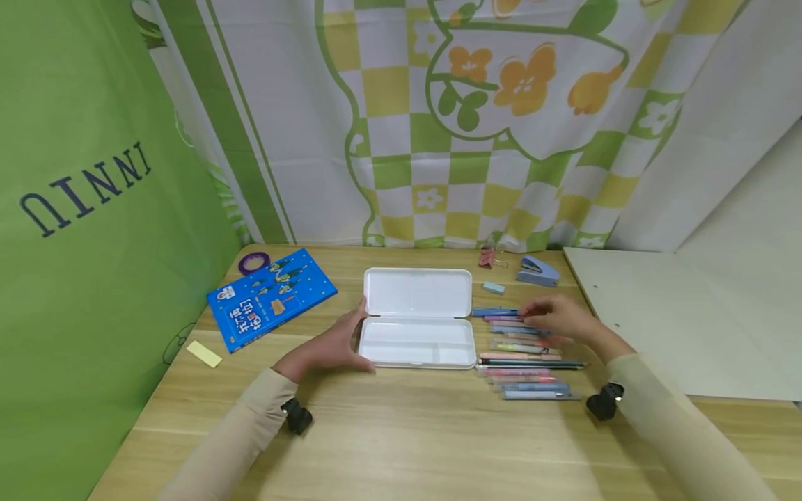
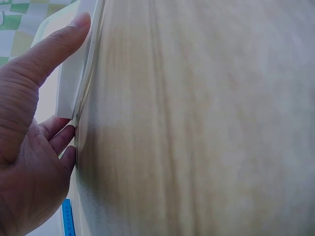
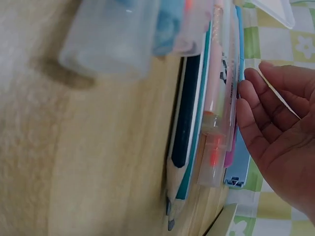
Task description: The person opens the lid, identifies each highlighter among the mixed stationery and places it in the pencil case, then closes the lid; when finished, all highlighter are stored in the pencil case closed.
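Note:
A white pencil case [image 1: 416, 367] lies with its lid [image 1: 418, 292] folded back. My left hand [image 1: 335, 341] rests along its left side, thumb by the front corner and fingers towards the hinge. In the left wrist view the thumb [image 2: 56, 49] lies straight over the case's edge. Right of the case, several pens and pencils lie in a row. My right hand [image 1: 557, 316] is over the far end of that row, fingertips at a blue pen [image 1: 495, 312]. In the right wrist view its bent fingers [image 3: 256, 128] are beside the pens with no pen within them.
A blue book [image 1: 272, 299], purple tape roll [image 1: 253, 263] and yellow sticky notes [image 1: 203, 353] lie at left. Behind the pens are an eraser [image 1: 493, 287], a pink binder clip [image 1: 487, 258] and a stapler [image 1: 537, 271]. A white board [image 1: 651, 320] lies at right.

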Demonstrator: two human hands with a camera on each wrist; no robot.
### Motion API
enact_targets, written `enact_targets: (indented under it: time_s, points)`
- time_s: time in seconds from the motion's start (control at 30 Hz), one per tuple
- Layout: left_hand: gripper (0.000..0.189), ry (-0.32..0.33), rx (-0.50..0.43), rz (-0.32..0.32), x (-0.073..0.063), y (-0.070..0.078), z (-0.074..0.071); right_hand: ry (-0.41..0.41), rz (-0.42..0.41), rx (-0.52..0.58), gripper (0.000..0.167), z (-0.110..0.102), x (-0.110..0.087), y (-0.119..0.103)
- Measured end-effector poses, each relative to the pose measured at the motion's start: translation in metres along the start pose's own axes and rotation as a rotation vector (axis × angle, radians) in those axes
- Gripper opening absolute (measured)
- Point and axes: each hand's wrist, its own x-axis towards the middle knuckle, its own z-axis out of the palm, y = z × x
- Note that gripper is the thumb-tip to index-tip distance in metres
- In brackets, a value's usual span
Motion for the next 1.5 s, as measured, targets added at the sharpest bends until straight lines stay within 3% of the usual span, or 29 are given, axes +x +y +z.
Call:
enact_targets:
  time_s: [0.3,0.6,0.87,1.07,1.27,1.5]
  points:
    - [0.134,-0.002,-0.002,-0.006,0.0,0.0,0.0,-0.028,-0.084,-0.052,0.014,0.003,0.005,-0.001]
    - [0.133,0.004,-0.001,0.011,-0.001,0.0,0.0,-0.034,-0.107,-0.086,0.015,0.006,0.008,0.003]
    - [0.134,0.0,-0.003,0.002,0.0,0.001,0.0,-0.021,-0.143,-0.05,0.015,0.011,0.013,0.009]
    - [0.133,0.002,0.0,-0.001,0.001,0.0,0.001,0.01,-0.124,-0.046,0.014,0.007,0.01,0.006]
    - [0.133,-0.007,-0.015,-0.018,0.0,0.003,0.0,0.05,-0.131,-0.003,0.015,0.01,0.01,-0.019]
    - [0.133,-0.004,-0.007,-0.011,0.001,0.001,0.001,-0.05,-0.254,0.183,0.015,0.045,0.031,-0.072]
